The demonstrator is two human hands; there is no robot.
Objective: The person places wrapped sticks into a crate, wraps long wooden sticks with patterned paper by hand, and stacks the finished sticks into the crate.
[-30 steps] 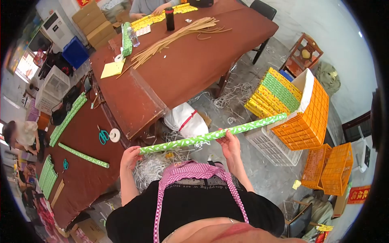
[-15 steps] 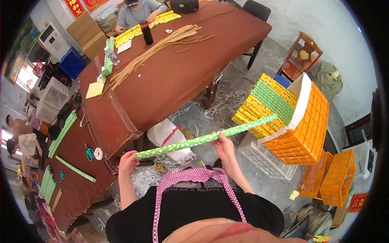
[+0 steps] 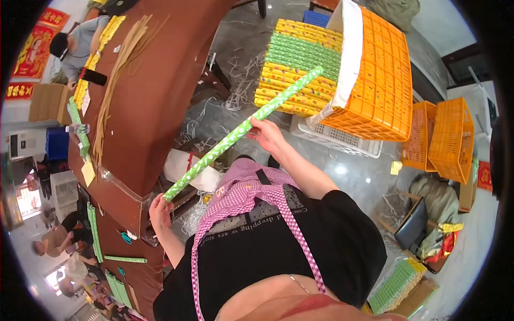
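A long green tube with a white pattern (image 3: 225, 143) slants across in front of my body. My left hand (image 3: 160, 213) pinches its lower end near the table corner. Farther up the tube, my right hand (image 3: 267, 136) has its fingers closed around it. The tube's far end overlaps a stack of yellow patterned tubes (image 3: 297, 85) and green patterned tubes (image 3: 302, 56) in view. These stick out of an orange plastic crate (image 3: 383, 75) lined with white cloth.
A brown-covered table (image 3: 160, 80) on the left bears thin tan strips (image 3: 119, 69) and more green tubes (image 3: 93, 230). A person in grey (image 3: 83, 43) sits behind it. Under the orange crate stands a white crate (image 3: 353, 144); more orange crates (image 3: 452, 139) stand at right.
My view has turned to the right, so the table slides left and the crate sits higher. The tube is now tilted more steeply, with both hands still on it.
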